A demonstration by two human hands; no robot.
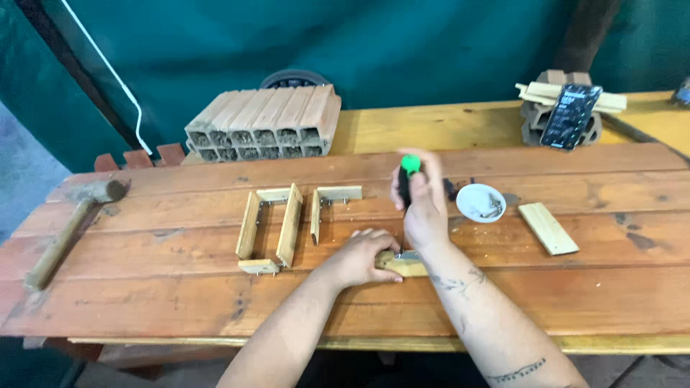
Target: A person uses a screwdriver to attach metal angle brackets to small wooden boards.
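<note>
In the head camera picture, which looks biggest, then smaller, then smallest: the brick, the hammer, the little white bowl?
Largest to smallest, as they look here:
1. Hollow clay brick, at the far side of the table.
2. Hammer, longer than the brick is deep but much thinner.
3. White bowl, clearly the smallest.
</note>
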